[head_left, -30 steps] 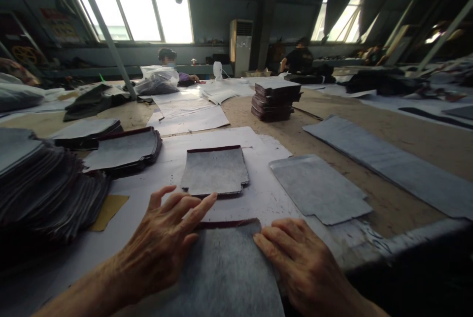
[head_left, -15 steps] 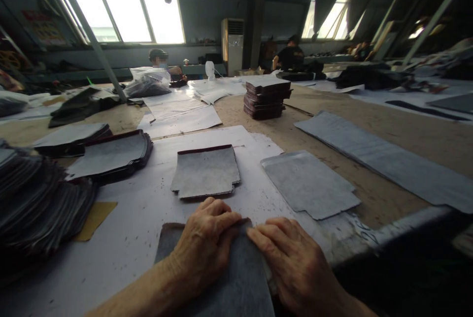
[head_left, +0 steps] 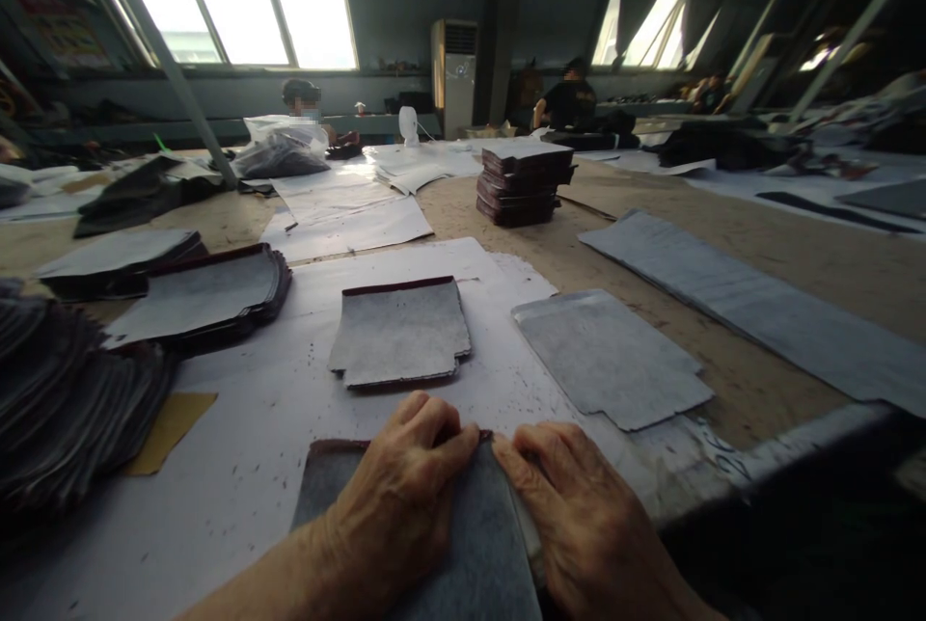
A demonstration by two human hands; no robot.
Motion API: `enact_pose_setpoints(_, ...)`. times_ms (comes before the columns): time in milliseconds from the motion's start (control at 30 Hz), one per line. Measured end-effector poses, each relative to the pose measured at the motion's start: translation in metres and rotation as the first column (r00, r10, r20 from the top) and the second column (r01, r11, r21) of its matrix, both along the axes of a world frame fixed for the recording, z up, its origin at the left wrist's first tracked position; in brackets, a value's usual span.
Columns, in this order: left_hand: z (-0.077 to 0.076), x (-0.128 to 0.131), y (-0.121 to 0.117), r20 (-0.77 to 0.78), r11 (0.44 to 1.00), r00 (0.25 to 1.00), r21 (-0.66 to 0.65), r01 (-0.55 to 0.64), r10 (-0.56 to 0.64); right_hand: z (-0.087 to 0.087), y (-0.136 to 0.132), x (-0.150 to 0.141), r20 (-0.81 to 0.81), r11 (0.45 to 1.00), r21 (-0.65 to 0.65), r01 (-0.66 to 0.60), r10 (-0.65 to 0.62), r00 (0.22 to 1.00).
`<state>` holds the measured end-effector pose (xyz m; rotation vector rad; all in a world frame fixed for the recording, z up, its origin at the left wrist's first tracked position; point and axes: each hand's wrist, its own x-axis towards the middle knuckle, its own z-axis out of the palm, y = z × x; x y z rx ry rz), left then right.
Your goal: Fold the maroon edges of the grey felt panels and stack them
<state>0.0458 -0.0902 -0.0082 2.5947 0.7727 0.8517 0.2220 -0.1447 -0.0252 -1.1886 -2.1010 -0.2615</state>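
A grey-backed leather panel (head_left: 486,544) lies in front of me, with a dark red strip turned over along its far edge. My left hand (head_left: 401,481) rests across the panel, its fingers closed and the thumb and forefinger pinching that far edge near the right corner. Close beside it, my right hand (head_left: 579,496) has its fingers bunched, with the tips at the same corner. The fingers hide part of the folded strip. Just beyond my hands lies a similar notched panel (head_left: 401,332) with a dark red far edge. To its right is another grey panel (head_left: 614,356).
Tall layered stacks of panels (head_left: 65,409) stand at the left, beside a yellow-brown scrap (head_left: 172,430). A long grey strip (head_left: 752,312) lies at the right, near the table edge (head_left: 810,433). Farther back sits a dark red stack (head_left: 522,185). Two people are across the table.
The view has shifted slightly. My fingertips have moved a little along the far edge near the corner, and more of the dark red fold shows there.
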Motion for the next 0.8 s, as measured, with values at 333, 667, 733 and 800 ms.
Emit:
enact_pose_setpoints(333, -0.0017, 0.0013, -0.0015, -0.087, 0.999, 0.996, 0.036, 0.037, -0.034, 0.0032, 0.0016, 0.0019, -0.074, 0.998, -0.061, -0.001, -0.003, 0.997)
enact_pose_setpoints(667, -0.0047, 0.0021, -0.0021, -0.074, 0.996, 0.997, 0.090, 0.005, 0.001, 0.0050, 0.0070, 0.0057, -0.179, 0.999, -0.049, 0.011, -0.020, 0.984)
enact_pose_setpoints(733, -0.0045, 0.0025, -0.0029, -0.084, 0.993, 0.996, 0.115, 0.002, 0.007, 0.0063, 0.0073, 0.0045, -0.132, 0.998, -0.060, 0.002, -0.010, 0.991)
enact_pose_setpoints(800, -0.0039, 0.0031, -0.0035, -0.106, 0.991, 0.994, 0.137, 0.006, 0.009, 0.0077, 0.0068, 0.0034, -0.066, 0.998, -0.057, -0.003, -0.001, 0.998)
